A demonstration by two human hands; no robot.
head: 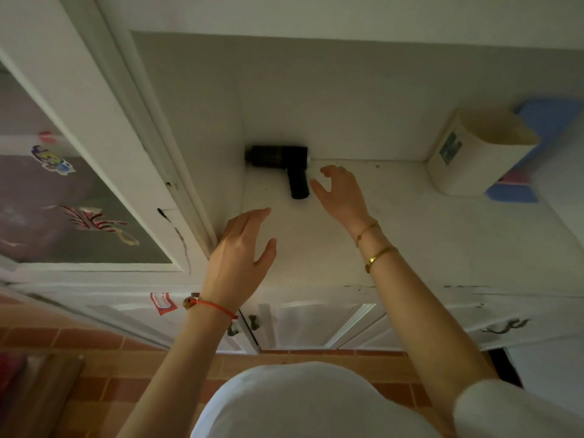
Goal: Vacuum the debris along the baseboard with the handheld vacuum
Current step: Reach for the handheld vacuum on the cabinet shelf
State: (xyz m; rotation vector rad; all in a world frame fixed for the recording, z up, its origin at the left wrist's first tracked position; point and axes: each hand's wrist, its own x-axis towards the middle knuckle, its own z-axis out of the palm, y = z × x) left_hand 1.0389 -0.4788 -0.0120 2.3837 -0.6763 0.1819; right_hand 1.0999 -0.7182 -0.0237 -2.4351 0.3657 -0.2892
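A black handheld vacuum [281, 164] lies on the white cabinet top [395, 222] against the back wall, its handle pointing toward me. My right hand [339, 194] hovers just right of the handle, fingers spread and holding nothing. My left hand [241, 248] is lower and to the left, over the counter near the tall cabinet's edge, fingers relaxed and empty. Small dark specks of debris [377, 166] lie on the top near the wall.
A cream container [474, 153] stands at the back right, with blue items [550, 121] behind it. A tall cabinet with a stickered glass door [79, 191] borders the left. Below are white cabinet doors with handles [252, 322] and a red tile floor [104, 349].
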